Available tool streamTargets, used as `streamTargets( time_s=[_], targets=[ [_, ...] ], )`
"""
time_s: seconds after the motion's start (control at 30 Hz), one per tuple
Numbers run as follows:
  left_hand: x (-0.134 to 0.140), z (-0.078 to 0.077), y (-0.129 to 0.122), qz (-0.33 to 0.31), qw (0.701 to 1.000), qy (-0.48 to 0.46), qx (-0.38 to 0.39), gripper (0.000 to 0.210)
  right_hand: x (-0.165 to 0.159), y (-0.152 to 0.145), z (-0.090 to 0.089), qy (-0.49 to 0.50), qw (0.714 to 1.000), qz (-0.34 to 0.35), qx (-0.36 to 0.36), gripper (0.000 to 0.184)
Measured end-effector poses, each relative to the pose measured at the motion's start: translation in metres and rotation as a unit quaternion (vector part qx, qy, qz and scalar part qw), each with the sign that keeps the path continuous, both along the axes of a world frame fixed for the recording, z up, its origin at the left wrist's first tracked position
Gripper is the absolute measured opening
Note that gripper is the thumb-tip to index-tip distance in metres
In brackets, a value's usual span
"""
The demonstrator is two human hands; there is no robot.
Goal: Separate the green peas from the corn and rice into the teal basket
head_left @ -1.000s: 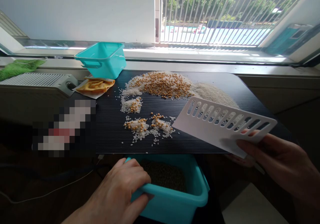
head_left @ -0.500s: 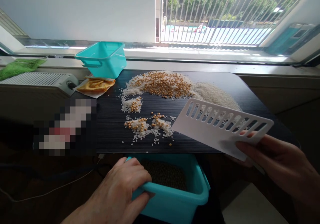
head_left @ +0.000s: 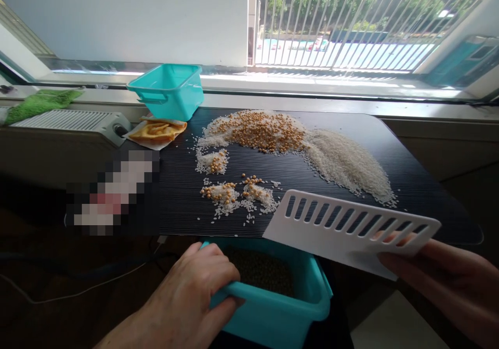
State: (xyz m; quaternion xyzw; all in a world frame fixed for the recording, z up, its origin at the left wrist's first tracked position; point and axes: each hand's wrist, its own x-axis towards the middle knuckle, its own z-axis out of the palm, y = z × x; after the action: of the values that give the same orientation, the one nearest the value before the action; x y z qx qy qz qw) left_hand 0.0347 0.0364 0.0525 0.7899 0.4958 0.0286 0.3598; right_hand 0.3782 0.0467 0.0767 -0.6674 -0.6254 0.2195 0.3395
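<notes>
My left hand (head_left: 195, 289) grips the near-left rim of a turquoise plastic bin (head_left: 273, 307), held just below the table's front edge. Dark greenish small grains or beans (head_left: 263, 272) lie inside the bin. In my right hand (head_left: 436, 266) is a white slotted plastic scraper (head_left: 331, 240), its left corner over the table edge and the bin's far rim. On the dark table (head_left: 249, 169) rests a heap of yellow beans mixed with rice (head_left: 265, 130), joined to a pile of white rice (head_left: 346, 162). Small clumps of rice and beans (head_left: 222, 195) lie nearer me.
A second turquoise bin (head_left: 169, 91) stands at the table's back left, beside a folded yellow cloth (head_left: 158, 130). A radiator (head_left: 70, 130) with a green cloth (head_left: 44, 104) is on the left. A barred window (head_left: 351, 31) lies behind. A white cable (head_left: 93, 289) hangs at lower left.
The scraper in my right hand has come down and toward me, uncovering the rice pile. A lone bean near the table's front edge is no longer there. My left hand keeps its hold.
</notes>
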Motion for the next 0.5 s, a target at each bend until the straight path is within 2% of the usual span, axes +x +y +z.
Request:
streamTargets(
  time_s=[0.1,0.2,0.37,0.5],
  targets=[
    [-0.003,0.001,-0.003,0.016,1.000,-0.004,0.010,0.011,-0.004,0.005,-0.004,0.059,0.996,0.068,-0.021,0.022],
    [-0.008,0.001,-0.005,0.034,0.999,-0.001,0.011,0.011,-0.025,0.014,-0.009,0.092,0.993,0.073,0.002,0.020],
    [-0.022,0.000,-0.007,0.050,0.999,0.018,0.001,0.012,-0.058,0.030,-0.017,0.073,0.992,0.081,0.061,0.019],
    [-0.033,-0.003,-0.007,0.048,0.999,0.019,0.010,0.013,-0.062,0.035,-0.015,0.066,0.990,0.119,0.048,0.018]
  ],
)
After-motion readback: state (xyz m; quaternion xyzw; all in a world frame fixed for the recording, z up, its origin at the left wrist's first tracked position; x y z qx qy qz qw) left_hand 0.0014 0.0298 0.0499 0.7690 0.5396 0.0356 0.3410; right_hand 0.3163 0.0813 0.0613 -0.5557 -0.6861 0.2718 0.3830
